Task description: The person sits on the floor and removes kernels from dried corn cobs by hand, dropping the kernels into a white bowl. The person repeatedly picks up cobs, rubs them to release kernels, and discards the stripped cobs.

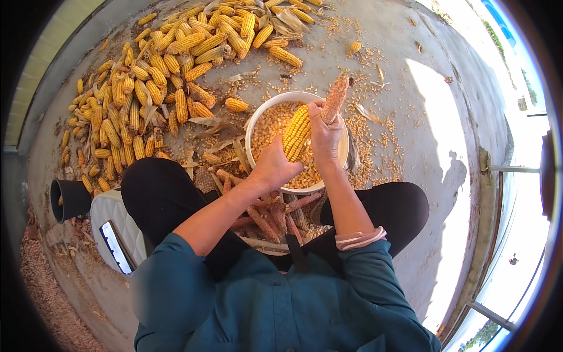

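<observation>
My left hand (278, 165) grips the lower end of a yellow ear of corn (296, 134), which tilts over a round white tub (256, 110). Most rows of kernels on the ear are in place. A bare reddish corn cob (336, 97) is held in my right hand (324, 132), its darker tip pointing up and away from me. The right thumb lies against the top of the ear. Loose corn kernels (269, 121) fill much of the tub beneath both hands.
A large heap of husked corn ears (127, 103) spreads at the far left. Stripped cobs (264, 222) lie between my legs. Scattered kernels (380, 147) and dry husks (368, 113) litter the concrete floor. At left are a black bucket (72, 200) on its side and a phone (116, 247) on a pale cushion (125, 215).
</observation>
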{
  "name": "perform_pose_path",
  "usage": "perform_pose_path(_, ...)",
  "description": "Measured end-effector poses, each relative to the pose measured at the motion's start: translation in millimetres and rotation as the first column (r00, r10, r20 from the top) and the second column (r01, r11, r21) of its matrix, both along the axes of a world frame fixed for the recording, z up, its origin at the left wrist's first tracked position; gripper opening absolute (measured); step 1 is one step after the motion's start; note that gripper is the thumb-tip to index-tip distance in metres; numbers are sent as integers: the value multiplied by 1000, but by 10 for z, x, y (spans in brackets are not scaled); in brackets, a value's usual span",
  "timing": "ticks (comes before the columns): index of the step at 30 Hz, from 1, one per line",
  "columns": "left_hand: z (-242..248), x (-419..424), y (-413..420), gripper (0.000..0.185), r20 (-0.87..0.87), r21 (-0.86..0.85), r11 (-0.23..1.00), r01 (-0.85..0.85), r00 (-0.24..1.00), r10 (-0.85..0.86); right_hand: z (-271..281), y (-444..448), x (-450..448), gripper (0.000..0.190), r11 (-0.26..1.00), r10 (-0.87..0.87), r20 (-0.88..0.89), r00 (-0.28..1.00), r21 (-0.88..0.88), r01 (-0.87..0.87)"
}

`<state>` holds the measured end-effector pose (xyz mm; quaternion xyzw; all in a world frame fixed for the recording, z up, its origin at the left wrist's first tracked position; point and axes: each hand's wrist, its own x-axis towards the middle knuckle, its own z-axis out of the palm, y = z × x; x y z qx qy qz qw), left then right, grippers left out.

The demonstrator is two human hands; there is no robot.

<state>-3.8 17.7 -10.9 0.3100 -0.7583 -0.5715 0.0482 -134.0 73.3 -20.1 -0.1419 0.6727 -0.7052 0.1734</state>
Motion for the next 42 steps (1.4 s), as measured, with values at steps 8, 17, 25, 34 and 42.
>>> perform_pose_path(8, 52, -72, 28, 55, 29, -185, 981, -65, 997, 72, -4, -22, 210, 31, 968, 99, 90, 991, -237, -75)
perform_pose_path(17, 51, -41, -143, 49, -241, 461, 887, 29, 966, 93, 139, -21, 140, 34, 919, 250, 283, 926, -372, -135)
perform_pose_path(25, 82, 11, 0, 46, -86, 138, 990, -10, 996, 22, 35, 46, 59, 33, 948, 226, 126, 966, -256, -188)
perform_pose_path(34, 35, 7, -139, 48, 67, -212, 969, 124, 991, -112, 224, 124, -172, 28, 937, 247, 556, 794, -347, -48)
perform_pose_path(42, 55, 75, -154, 51, -112, 562, 814, 145, 989, -99, -51, 122, -31, 24, 994, 113, 76, 991, -10, -113)
